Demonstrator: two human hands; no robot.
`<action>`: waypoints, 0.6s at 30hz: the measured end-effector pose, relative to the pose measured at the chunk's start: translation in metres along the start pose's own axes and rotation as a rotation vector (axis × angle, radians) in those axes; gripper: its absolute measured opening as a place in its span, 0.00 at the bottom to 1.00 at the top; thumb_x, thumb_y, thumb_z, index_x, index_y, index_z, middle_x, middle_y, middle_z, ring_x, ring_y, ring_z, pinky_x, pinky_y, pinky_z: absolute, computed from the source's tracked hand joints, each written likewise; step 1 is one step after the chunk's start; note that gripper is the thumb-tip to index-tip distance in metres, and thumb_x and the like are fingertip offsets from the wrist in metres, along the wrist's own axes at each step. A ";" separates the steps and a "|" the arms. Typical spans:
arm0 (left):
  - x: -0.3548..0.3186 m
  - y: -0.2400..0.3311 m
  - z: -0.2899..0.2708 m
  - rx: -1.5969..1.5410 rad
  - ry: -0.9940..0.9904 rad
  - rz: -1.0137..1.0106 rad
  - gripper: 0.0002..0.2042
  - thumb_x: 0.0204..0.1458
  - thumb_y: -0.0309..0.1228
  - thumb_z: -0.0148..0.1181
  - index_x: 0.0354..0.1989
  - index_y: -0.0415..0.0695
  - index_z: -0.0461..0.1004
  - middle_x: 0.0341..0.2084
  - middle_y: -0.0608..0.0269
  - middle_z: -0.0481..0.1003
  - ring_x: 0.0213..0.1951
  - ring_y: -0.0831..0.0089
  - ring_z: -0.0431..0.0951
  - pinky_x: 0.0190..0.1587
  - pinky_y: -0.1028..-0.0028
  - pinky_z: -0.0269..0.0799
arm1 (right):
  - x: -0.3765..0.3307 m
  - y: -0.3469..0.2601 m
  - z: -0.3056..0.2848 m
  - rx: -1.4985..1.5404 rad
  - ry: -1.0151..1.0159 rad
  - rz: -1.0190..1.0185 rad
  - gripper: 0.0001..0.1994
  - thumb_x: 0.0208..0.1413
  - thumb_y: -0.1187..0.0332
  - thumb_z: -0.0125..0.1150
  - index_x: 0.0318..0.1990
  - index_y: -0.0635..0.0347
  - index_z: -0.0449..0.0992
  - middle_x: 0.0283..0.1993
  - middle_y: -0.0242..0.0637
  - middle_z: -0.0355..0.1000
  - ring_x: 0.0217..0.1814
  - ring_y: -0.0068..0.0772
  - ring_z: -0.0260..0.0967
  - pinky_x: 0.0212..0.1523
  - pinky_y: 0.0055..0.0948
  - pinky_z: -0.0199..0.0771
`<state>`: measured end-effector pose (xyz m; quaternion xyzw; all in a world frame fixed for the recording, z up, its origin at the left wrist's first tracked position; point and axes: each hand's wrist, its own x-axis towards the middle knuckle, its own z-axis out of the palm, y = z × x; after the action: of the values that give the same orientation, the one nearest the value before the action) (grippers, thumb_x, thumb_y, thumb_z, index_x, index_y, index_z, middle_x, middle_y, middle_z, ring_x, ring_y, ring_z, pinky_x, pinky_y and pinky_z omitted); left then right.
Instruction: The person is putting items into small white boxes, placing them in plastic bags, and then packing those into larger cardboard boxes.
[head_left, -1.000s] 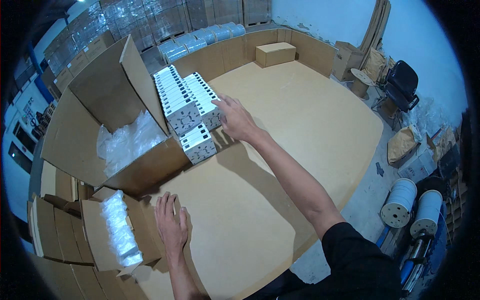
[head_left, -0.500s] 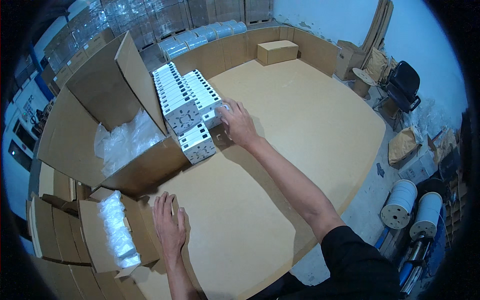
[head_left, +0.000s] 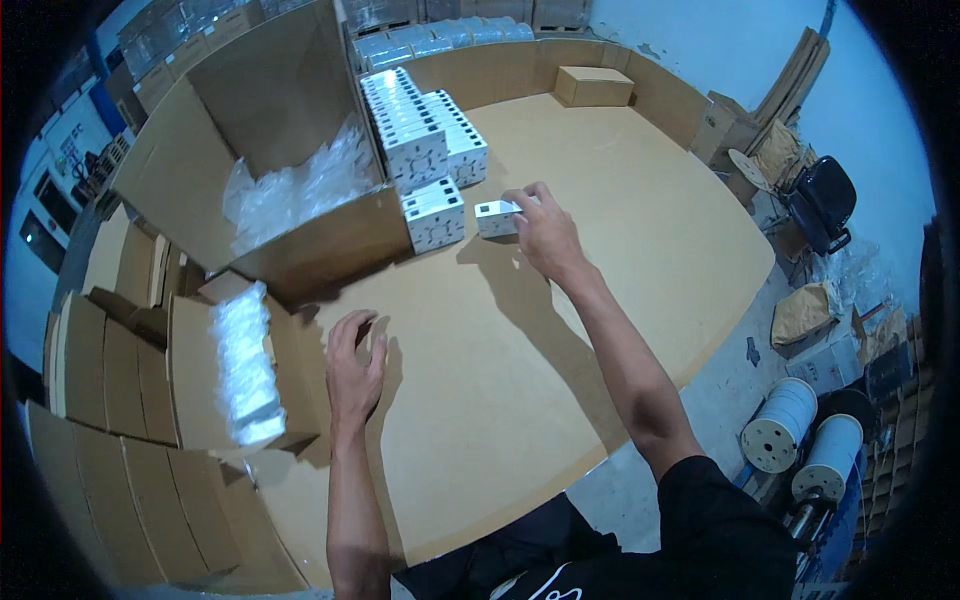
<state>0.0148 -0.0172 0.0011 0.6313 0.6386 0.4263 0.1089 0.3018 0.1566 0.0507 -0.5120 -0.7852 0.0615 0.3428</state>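
My right hand (head_left: 545, 232) is closed around a small white box (head_left: 494, 219) with dark marks, held a little to the right of the stacks. Those stacks of similar white boxes (head_left: 418, 158) stand against the large open carton, with a shorter stack (head_left: 435, 215) at the near end. My left hand (head_left: 355, 365) hovers over the table with fingers curled but apart, nothing in it. Beside it, an open small carton (head_left: 200, 372) holds a row of bubble-wrapped items (head_left: 245, 365); the wrap hides what they are.
The large carton (head_left: 330, 238) contains crumpled clear plastic (head_left: 300, 190). Flattened or folded cartons (head_left: 110, 490) line the left side. A closed brown box (head_left: 594, 87) sits at the table's far edge, by a cardboard border. Cable spools (head_left: 785, 425) and a black chair (head_left: 822, 205) stand on the floor to the right.
My right hand has drawn a white box away from the stacks, toward the right. My left hand stays near the small carton. The view has shifted.
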 end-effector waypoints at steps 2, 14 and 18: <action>0.003 0.003 0.004 -0.153 -0.036 -0.114 0.17 0.58 0.25 0.62 0.56 0.38 0.74 0.49 0.55 0.78 0.48 0.66 0.79 0.53 0.68 0.76 | -0.013 -0.013 -0.010 0.026 -0.073 0.040 0.14 0.62 0.73 0.57 0.54 0.51 0.75 0.53 0.46 0.70 0.50 0.55 0.75 0.50 0.52 0.78; 0.009 -0.010 -0.008 -0.918 -0.163 -0.504 0.20 0.73 0.43 0.45 0.62 0.41 0.67 0.34 0.54 0.81 0.31 0.77 0.80 0.32 0.77 0.78 | -0.046 -0.129 0.027 0.384 -0.293 -0.134 0.14 0.60 0.74 0.60 0.53 0.52 0.74 0.51 0.46 0.70 0.51 0.57 0.72 0.51 0.52 0.74; 0.008 -0.017 -0.005 -0.992 -0.043 -0.532 0.18 0.72 0.43 0.47 0.60 0.44 0.69 0.39 0.55 0.79 0.35 0.75 0.80 0.35 0.77 0.79 | -0.052 -0.138 0.040 0.505 -0.301 -0.120 0.16 0.57 0.79 0.60 0.53 0.56 0.75 0.52 0.45 0.68 0.50 0.53 0.74 0.48 0.45 0.78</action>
<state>-0.0021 -0.0094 -0.0037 0.3301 0.4965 0.6205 0.5094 0.1849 0.0581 0.0581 -0.3482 -0.8160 0.3096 0.3420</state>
